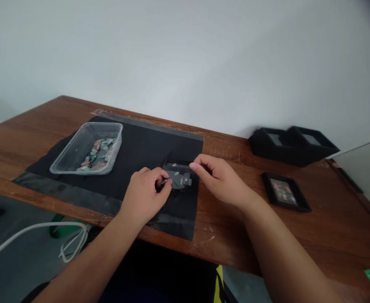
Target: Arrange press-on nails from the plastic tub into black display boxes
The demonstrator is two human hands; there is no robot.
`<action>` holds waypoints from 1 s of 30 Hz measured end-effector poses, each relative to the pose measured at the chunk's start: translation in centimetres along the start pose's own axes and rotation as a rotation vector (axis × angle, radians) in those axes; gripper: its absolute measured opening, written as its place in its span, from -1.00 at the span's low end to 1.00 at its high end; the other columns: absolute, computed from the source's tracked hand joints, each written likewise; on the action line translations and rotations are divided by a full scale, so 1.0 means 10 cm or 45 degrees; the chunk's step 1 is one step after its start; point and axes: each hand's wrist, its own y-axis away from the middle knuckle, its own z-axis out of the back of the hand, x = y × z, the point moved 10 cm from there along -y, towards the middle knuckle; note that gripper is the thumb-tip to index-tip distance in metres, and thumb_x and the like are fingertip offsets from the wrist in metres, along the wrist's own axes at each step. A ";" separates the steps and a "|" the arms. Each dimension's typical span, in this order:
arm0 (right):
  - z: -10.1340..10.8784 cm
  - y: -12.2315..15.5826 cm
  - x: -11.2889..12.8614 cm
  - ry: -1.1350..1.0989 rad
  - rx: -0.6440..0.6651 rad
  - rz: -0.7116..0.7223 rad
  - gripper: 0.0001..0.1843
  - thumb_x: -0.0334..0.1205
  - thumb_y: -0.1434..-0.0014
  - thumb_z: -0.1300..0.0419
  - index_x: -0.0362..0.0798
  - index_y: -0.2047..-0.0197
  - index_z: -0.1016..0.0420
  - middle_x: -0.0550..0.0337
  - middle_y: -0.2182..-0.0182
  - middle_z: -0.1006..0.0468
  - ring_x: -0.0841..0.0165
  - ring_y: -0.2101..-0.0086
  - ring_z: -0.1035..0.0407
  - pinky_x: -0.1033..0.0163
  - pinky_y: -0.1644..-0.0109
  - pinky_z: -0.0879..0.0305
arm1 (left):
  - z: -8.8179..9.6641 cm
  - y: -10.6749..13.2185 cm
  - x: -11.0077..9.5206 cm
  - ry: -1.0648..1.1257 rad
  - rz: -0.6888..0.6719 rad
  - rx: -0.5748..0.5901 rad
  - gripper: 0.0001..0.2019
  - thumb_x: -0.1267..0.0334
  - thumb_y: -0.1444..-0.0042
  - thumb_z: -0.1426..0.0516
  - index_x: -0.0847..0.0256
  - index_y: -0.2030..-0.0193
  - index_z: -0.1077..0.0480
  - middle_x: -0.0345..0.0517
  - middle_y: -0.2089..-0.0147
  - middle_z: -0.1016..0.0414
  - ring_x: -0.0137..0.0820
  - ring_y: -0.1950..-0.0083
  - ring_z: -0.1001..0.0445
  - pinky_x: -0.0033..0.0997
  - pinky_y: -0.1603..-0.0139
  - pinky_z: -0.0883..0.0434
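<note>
Left hand (147,191) and right hand (221,179) at a dark tray (185,176) — cannot tell their grip; tub (73,153) leftward, frame (299,194) rightward.

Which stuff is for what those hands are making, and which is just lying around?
Seems in use:
- tray between left hand and right hand
- mat under it
- tub of pieces, probably

Seems lying about:
- white cable
- black boxes
- small frame, though it may be related

"What's worn?"
"Dark clothing (159,273) over the lap, nearly black, with a yellow strip (218,284) alongside (garment or not, I can't tell)."
"And the arms?"
"Bare forearms (101,248), bare left hand (144,191) and right hand (223,181)."
</note>
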 end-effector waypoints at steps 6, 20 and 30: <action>-0.01 0.00 0.00 0.025 0.006 -0.014 -0.61 0.00 -0.43 -0.06 -0.01 0.40 -0.29 0.34 0.51 -0.31 0.43 0.45 -0.19 0.29 0.36 -0.06 | -0.03 -0.01 0.02 -0.098 0.039 0.008 -0.87 0.21 -0.23 -0.15 0.15 0.34 -0.35 -0.19 0.44 -0.44 -0.22 0.30 -0.46 -0.20 0.22 -0.29; -0.04 0.03 0.01 0.082 0.031 -0.052 -0.64 -0.01 -0.44 -0.03 0.01 0.36 -0.34 0.28 0.48 -0.43 0.37 0.43 -0.29 0.27 0.35 -0.08 | 0.02 0.02 -0.06 -0.211 -0.032 -0.088 -0.75 0.23 -0.25 -0.10 0.13 0.46 -0.22 -0.13 0.42 -0.39 -0.20 0.26 -0.40 -0.21 0.22 -0.30; -0.05 0.03 0.01 0.110 0.042 -0.066 -0.64 -0.01 -0.44 -0.03 0.01 0.37 -0.33 0.28 0.49 -0.42 0.36 0.43 -0.29 0.27 0.34 -0.09 | 0.03 0.03 -0.08 -0.073 -0.081 -0.095 -0.73 0.16 -0.31 -0.09 0.14 0.41 -0.43 0.00 0.19 -0.49 -0.07 0.00 -0.40 0.02 -0.04 -0.38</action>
